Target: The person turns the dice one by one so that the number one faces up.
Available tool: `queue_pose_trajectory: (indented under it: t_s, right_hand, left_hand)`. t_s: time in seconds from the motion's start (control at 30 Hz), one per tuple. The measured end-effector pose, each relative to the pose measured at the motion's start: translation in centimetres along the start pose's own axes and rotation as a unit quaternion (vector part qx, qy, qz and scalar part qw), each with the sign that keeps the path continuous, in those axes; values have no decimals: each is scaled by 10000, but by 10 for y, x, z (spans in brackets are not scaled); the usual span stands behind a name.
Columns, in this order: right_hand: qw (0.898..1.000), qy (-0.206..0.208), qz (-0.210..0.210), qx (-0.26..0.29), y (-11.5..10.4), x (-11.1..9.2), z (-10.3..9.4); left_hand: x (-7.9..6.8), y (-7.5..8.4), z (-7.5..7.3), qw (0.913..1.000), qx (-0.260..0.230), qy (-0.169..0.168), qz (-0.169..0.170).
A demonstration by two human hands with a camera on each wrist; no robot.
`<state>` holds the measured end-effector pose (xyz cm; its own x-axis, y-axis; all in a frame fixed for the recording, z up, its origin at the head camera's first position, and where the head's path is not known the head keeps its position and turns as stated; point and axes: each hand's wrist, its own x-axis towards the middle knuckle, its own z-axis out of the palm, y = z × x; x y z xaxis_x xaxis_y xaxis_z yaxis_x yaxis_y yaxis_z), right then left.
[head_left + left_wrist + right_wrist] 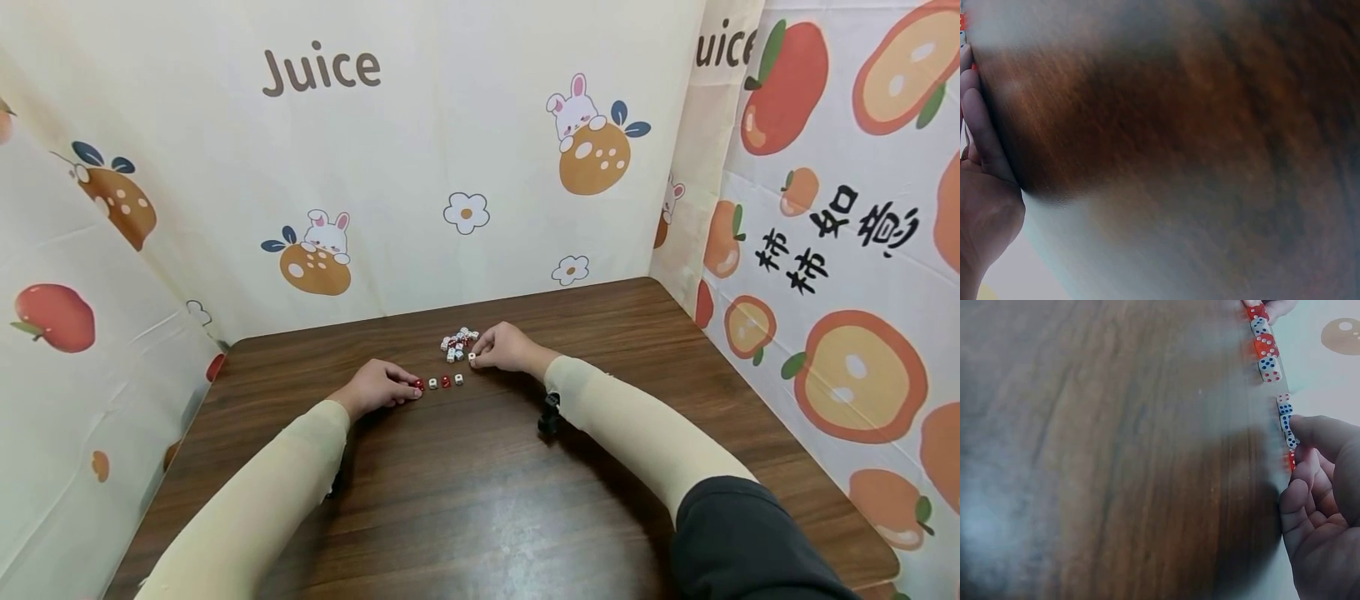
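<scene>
Several red and white dice form a short row on the table. My left hand pinches the red die at the row's left end between thumb and fingertips. To its right come a white die, another red die and a second white die. My right hand holds a white die by thumb and finger, beside the right edge of a loose pile of dice. In the right wrist view, the right thumb partly covers the dice behind it.
The brown wood-grain table reaches back to a printed cloth wall. More printed cloth hangs along the right side, and also on the left. A small black device is strapped under the right wrist.
</scene>
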<state>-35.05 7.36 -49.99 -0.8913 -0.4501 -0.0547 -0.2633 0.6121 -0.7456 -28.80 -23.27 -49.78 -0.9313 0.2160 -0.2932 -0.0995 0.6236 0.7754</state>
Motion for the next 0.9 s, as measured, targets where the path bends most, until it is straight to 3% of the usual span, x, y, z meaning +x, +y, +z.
queue_pose_trajectory:
  t_s: [0.23,0.9]
  right_hand:
    - [9991,-321,-213,168,-1,-7,0]
    - [9954,-539,-565,-551,1,-15,4]
  left_hand:
    - [0,1,-1,10000,19,-27,22]
    - [-2,-1,2,10000,-40,13,-5]
